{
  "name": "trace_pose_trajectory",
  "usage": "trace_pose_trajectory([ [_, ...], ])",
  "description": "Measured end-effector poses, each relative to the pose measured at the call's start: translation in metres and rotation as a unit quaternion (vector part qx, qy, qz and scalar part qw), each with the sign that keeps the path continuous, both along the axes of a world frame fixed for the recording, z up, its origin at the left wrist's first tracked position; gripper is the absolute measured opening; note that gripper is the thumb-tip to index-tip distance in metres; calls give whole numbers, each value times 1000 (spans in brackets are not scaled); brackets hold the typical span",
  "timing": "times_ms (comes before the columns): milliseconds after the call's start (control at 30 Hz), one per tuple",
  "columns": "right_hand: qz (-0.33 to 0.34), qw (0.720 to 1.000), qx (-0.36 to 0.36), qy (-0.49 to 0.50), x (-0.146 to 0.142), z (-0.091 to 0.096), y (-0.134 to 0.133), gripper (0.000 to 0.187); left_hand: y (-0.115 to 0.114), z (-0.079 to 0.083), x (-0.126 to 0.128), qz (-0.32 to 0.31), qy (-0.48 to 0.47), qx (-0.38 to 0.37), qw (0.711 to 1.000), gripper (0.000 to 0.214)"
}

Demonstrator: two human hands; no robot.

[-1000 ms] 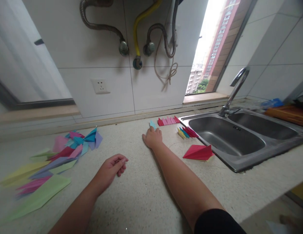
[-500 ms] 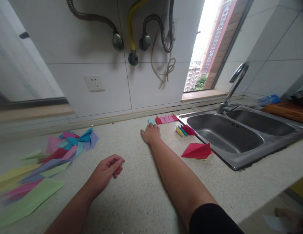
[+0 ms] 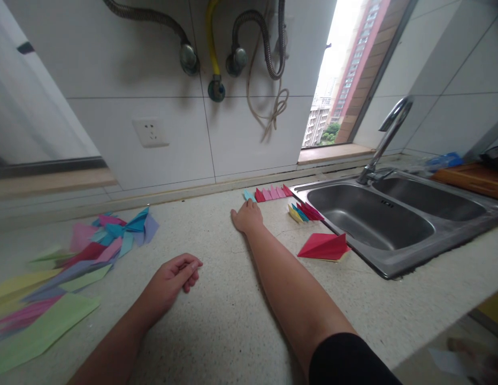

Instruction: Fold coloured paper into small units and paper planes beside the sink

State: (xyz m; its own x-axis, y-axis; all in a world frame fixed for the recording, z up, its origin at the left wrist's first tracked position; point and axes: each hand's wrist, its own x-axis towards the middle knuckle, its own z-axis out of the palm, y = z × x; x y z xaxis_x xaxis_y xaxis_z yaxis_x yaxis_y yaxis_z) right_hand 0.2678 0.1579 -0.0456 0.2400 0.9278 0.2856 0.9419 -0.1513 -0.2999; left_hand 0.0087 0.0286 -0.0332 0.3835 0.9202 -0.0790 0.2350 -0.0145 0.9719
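Observation:
My right hand (image 3: 249,216) reaches across the pale countertop, its thumb spread out to the left and its fingertips at a small light blue folded paper plane (image 3: 249,196). That piece stands at the left end of a row of red and pink folded paper planes (image 3: 273,193). My left hand (image 3: 179,274) rests over the counter with its fingers curled and the thumb pressed on them; nothing shows in it. A mixed pile of coloured folded paper planes (image 3: 88,256) lies to its left. Right of my right forearm lie a larger red paper plane (image 3: 323,246) and a small yellow, blue and red group (image 3: 305,212).
A steel double sink (image 3: 369,219) with a faucet (image 3: 387,141) is set into the counter (image 3: 216,331) on the right. Hoses and valves (image 3: 216,88) hang on the tiled wall behind. A wooden board (image 3: 473,179) lies at the far right.
The view has shifted slightly. Both hands stay in nearly the same places, the right one still at the light blue paper plane.

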Motion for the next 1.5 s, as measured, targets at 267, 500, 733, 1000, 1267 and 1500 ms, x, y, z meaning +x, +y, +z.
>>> trace_pose_trajectory([
  [267, -5, 1000, 2, -4, 0, 3, -1, 66, -1, 3, 1, -2, 4, 6, 1000, 32],
  [500, 0, 1000, -10, -6, -2, 6, -3, 67, -2, 4, 2, 3, 4, 6, 1000, 32],
  [733, -3, 1000, -11, 1, -2, 5, -2, 66, -3, 6, 3, 5, 4, 3, 1000, 33],
  [1000, -9, 1000, -9, -3, -2, 3, 1, 66, -4, 8, 4, 7, 11, 5, 1000, 34],
  [1267, -15, 1000, -12, 2, -1, 2, 3, 66, -2, 6, 3, 5, 11, 6, 1000, 34],
  [1500, -25, 1000, -15, 7, -1, 3, 3, 66, -3, 6, 3, 8, 11, 7, 1000, 35],
])
